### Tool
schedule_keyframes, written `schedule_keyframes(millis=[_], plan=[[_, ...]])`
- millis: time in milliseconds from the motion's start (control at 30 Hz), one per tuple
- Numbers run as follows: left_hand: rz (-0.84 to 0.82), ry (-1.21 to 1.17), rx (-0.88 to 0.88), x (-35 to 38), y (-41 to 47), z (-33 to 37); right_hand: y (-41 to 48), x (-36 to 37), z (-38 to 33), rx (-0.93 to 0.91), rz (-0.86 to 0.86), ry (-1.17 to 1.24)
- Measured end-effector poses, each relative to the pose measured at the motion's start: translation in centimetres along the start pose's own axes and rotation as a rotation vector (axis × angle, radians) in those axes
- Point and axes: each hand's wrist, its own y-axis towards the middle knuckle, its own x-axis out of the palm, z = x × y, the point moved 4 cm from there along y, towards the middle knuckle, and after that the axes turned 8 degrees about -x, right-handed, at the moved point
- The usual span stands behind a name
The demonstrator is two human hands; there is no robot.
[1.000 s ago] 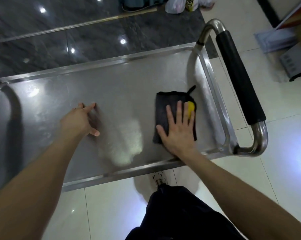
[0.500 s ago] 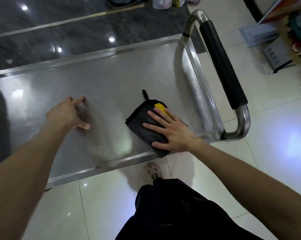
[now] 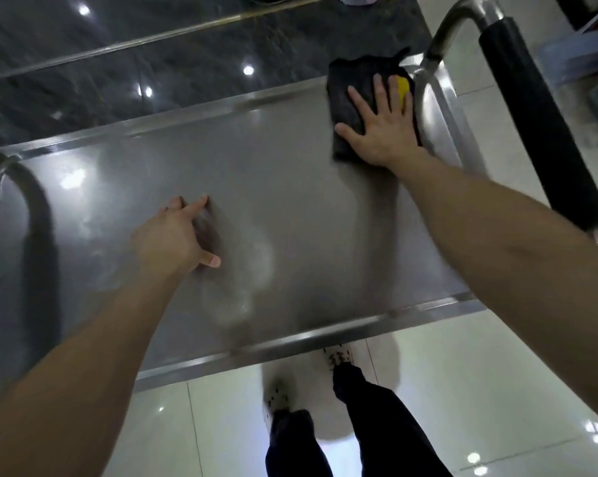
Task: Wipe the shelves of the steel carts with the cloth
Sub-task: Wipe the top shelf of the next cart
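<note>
The steel cart's top shelf (image 3: 290, 187) fills the middle of the head view. A dark grey cloth (image 3: 347, 98) with a yellow patch lies in the shelf's far right corner, its edge riding over the far rim. My right hand (image 3: 382, 129) presses flat on the cloth with fingers spread. My left hand (image 3: 173, 235) rests on the shelf left of centre, propped on its fingertips and thumb, holding nothing.
The cart's push handle (image 3: 531, 125), steel tube with a black grip, runs along the right end. A raised rim (image 3: 308, 335) borders the near edge. Dark glossy floor lies beyond the cart, pale tiles (image 3: 480, 390) on my side, where my legs and shoes stand.
My right hand has slid the cloth from the near right part of the shelf up into the far right corner. My left hand has stayed propped in place.
</note>
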Motion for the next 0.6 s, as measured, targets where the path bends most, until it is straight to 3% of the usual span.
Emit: schedule_keyframes(millis=[100, 233, 300, 367, 467, 533, 600], plan=[[0.008, -0.006, 0.019, -0.3, -0.2, -0.1, -3.4, 1.6, -4.7, -0.138, 0.033, -0.013], [0.014, 0.009, 0.051, -1.1, -0.6, -0.3, -15.1, 4.5, -8.6, -0.351, 0.093, -0.025], [0.006, 0.013, 0.066, -1.2, -0.7, -0.5, -21.4, 6.1, -8.7, -0.372, 0.111, -0.065], [0.026, -0.06, 0.077, -1.1, -1.0, -0.8, -26.5, 7.3, -8.4, -0.31, 0.094, -0.089], [0.072, -0.136, 0.04, -0.7, -1.7, -2.0, -28.7, 8.4, -10.5, -0.042, 0.078, -0.061], [0.159, -0.187, 0.041, -0.1, -2.8, -3.6, -27.9, 8.9, -14.1, 0.136, 0.059, -0.035], [0.298, -0.314, 0.064, 1.0, -4.4, -6.5, -26.3, 9.5, -17.9, 0.196, 0.043, -0.014]])
